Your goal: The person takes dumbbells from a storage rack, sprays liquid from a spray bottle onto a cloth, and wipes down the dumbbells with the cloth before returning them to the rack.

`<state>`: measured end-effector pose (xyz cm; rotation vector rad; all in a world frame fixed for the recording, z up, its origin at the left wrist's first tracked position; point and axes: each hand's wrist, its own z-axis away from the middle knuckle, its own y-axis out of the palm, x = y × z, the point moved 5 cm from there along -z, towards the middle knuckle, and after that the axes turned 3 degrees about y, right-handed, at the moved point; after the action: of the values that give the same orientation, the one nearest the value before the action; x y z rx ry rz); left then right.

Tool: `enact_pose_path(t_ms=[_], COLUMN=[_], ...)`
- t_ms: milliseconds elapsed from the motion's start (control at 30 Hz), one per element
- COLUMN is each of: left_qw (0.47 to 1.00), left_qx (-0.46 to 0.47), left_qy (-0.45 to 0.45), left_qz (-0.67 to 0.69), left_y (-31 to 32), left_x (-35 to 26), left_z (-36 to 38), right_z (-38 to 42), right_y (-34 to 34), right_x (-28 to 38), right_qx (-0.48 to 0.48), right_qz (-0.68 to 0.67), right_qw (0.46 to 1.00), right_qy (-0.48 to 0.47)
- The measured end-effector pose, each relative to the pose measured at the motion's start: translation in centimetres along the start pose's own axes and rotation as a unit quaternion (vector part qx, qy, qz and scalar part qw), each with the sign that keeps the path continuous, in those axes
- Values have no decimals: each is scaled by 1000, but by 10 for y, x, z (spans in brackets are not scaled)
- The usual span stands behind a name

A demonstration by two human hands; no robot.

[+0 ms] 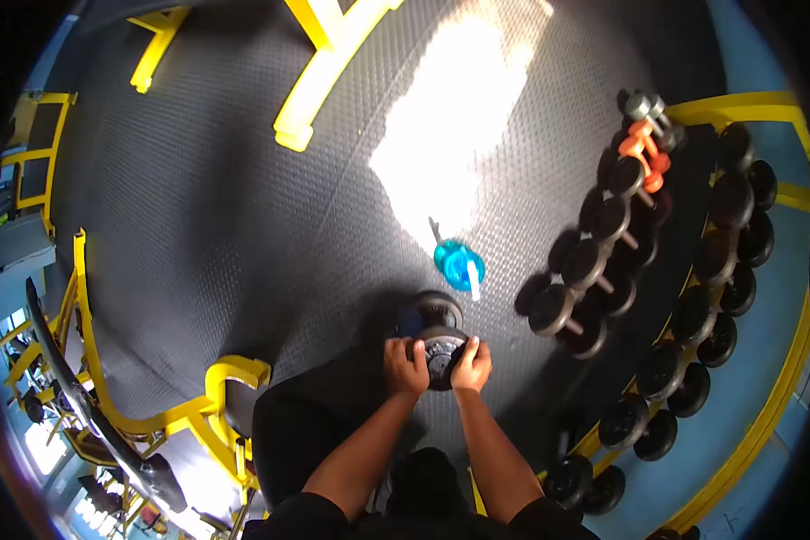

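Note:
Between my two hands is a black dumbbell (440,346), seen end-on, its near round plate facing up toward me and its far plate showing just beyond. My left hand (407,365) is wrapped around the left edge of the near plate, thumb on its face. On the opposite edge, my right hand (472,365) grips the same plate with its thumb near the rim. Fingers under the plate are hidden. A blue translucent bottle (459,265) stands on the floor just past the dumbbell.
Several black dumbbells (583,263) line the floor at right, with an orange pair (641,141) farther back. Behind them, a yellow rack (754,432) holds several more. Yellow machine legs (308,99) stand ahead, and a yellow frame (198,409) is close on my left. Sunlight falls on the black textured floor (243,180).

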<state>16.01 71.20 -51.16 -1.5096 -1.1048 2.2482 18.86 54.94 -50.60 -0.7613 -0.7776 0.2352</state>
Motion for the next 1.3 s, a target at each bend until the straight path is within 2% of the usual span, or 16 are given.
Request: enact_pose_path(t_ms=[233,333,367,433,467,567,600,700,767,867,933,967,1033,1167,1233,1300], left_qw=[998,997,996,994,991,990,997,991,993,974,977,977,980,986,981,975], left_qx=[-34,-55,-63,-80,-112,-117,-59,-67,-26,187,196,207,185,63,22,15], left_qy=[41,48,59,64,73,74,46,43,-4,-25,-5,12,64,124,156,173], left_qz=[12,-2,-3,-31,-9,-15,-27,-112,-113,-125,-90,-55,-37,91,115,138], left_y=[-3,-5,-5,-3,-3,-9,-9,-10,-27,-55,-98,-118,-145,-164,-160,-148], left_x=[-8,-12,-12,-8,-9,-18,-17,-13,-30,-69,-120,-143,-170,-197,-212,-213], left_z=[-3,-2,0,-3,-2,-1,-1,1,6,23,37,42,51,43,36,21], right_z=[-10,-24,-39,-53,-70,-104,-126,-100,-69,-12,19,23,48,78,79,77], right_y=[11,19,30,18,9,29,52,19,-26,-104,-148,-160,-187,-190,-164,-139], right_x=[-22,-34,-43,-9,9,45,35,44,47,53,48,37,26,2,-23,-30], right_qx=[-5,113,174,197,93,140,188,171,84,21,7,64,79,130,155,203], right_qz=[-129,-178,-294,-292,-14,118,163,88,95,130,87,21,17,-118,-182,-102], right_qw=[991,977,938,933,986,954,937,926,918,875,838,872,824,874,920,923], right_qy=[-25,9,65,73,-137,-237,-245,-324,-375,-466,-538,-485,-561,-453,-312,-311])
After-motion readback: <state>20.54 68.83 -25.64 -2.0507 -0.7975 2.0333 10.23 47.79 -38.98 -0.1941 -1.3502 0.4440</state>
